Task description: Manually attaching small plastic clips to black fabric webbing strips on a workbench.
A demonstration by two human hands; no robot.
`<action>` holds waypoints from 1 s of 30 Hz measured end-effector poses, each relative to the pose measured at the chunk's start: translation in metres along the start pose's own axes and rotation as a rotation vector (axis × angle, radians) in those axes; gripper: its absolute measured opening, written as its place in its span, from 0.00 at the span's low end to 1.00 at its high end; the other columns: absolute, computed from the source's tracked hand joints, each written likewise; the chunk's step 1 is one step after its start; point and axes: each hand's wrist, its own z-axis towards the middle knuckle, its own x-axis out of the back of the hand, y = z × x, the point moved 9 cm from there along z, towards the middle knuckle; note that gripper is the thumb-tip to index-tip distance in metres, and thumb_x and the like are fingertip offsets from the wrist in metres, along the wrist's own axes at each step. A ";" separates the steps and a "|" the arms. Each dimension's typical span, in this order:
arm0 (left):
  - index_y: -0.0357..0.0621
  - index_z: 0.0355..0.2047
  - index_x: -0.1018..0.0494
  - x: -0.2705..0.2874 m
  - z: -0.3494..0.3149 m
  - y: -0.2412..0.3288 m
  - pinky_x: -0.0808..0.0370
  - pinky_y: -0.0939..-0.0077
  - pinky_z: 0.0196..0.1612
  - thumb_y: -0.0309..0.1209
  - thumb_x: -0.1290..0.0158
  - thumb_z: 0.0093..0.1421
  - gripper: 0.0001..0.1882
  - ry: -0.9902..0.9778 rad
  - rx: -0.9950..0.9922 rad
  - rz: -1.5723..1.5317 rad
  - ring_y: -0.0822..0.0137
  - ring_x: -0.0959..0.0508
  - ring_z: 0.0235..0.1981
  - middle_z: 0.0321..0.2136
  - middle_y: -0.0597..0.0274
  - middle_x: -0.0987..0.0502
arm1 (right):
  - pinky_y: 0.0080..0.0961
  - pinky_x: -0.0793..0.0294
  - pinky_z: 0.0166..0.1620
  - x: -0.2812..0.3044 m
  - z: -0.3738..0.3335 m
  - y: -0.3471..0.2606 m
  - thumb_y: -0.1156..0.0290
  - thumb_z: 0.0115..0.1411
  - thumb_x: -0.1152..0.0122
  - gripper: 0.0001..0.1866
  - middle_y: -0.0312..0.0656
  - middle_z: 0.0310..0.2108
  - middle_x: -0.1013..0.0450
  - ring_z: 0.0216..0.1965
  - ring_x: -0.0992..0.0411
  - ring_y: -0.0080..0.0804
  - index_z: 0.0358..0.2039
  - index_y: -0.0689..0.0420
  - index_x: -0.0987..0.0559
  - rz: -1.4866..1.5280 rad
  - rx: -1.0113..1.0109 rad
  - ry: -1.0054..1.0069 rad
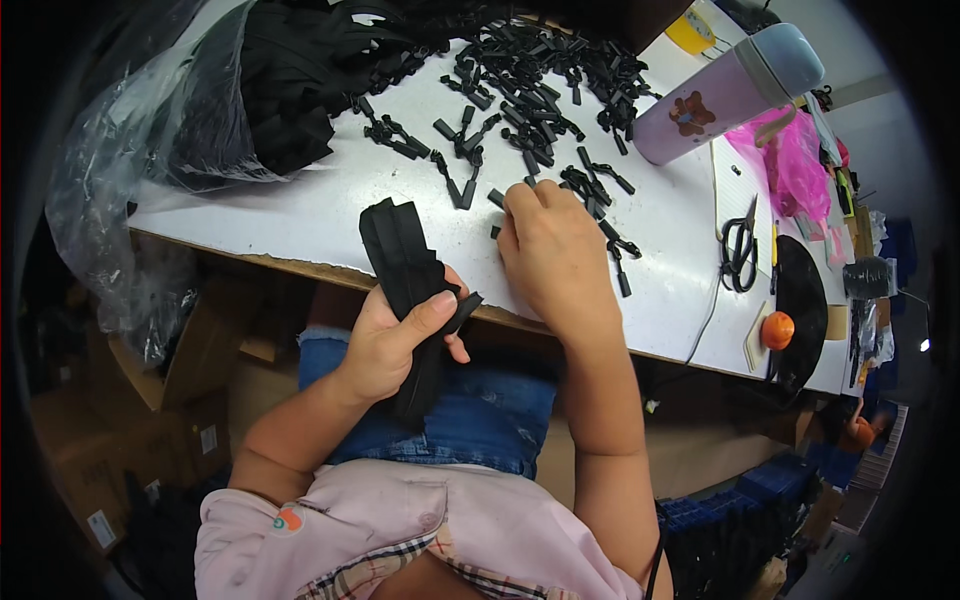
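Observation:
My left hand point(400, 325) is closed around folded black zipper tape point(398, 245), thumb pressed on top, in front of the table's near edge. One end of the tape stands up above my fingers and the other hangs toward my lap. My right hand point(555, 250) reaches over the white tabletop with its fingers bent down and drawn together. Its fingertips are hidden behind the hand, so what they pinch cannot be made out. Black zipper sliders with long pulls point(540, 125) lie scattered around and beyond it, some right beside its fingers.
A clear plastic bag point(190, 110) with a heap of black zipper tape point(290, 85) lies at the far left. To the right are a lilac bottle point(700, 105), black scissors point(740, 245), a pink bag point(795, 165) and an orange round object point(777, 330). Cardboard boxes point(130, 440) stand below left.

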 end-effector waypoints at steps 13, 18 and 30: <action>0.37 0.30 0.30 -0.004 0.001 0.004 0.37 0.89 0.23 0.27 0.49 0.53 0.06 0.080 -0.139 0.363 0.82 0.35 0.21 0.21 0.71 0.31 | 0.15 0.37 0.17 0.028 -0.039 0.056 0.81 0.43 0.46 0.07 0.36 0.18 0.32 0.14 0.38 0.14 0.26 0.63 0.28 0.644 -0.280 0.299; 0.37 0.28 0.30 -0.014 0.003 0.006 0.36 0.88 0.26 0.24 0.49 0.52 0.04 0.025 -0.207 0.395 0.82 0.34 0.23 0.22 0.69 0.30 | 0.14 0.30 0.26 0.004 -0.068 0.024 0.82 0.47 0.44 0.05 0.38 0.23 0.29 0.23 0.31 0.19 0.27 0.65 0.26 1.252 -0.378 0.169; 0.37 0.30 0.30 -0.011 -0.001 0.012 0.36 0.90 0.27 0.22 0.48 0.50 0.06 0.088 -0.296 0.537 0.84 0.34 0.24 0.23 0.70 0.30 | 0.19 0.31 0.27 0.034 -0.066 -0.006 0.84 0.42 0.42 0.09 0.42 0.23 0.28 0.24 0.29 0.30 0.27 0.63 0.25 0.787 0.123 0.314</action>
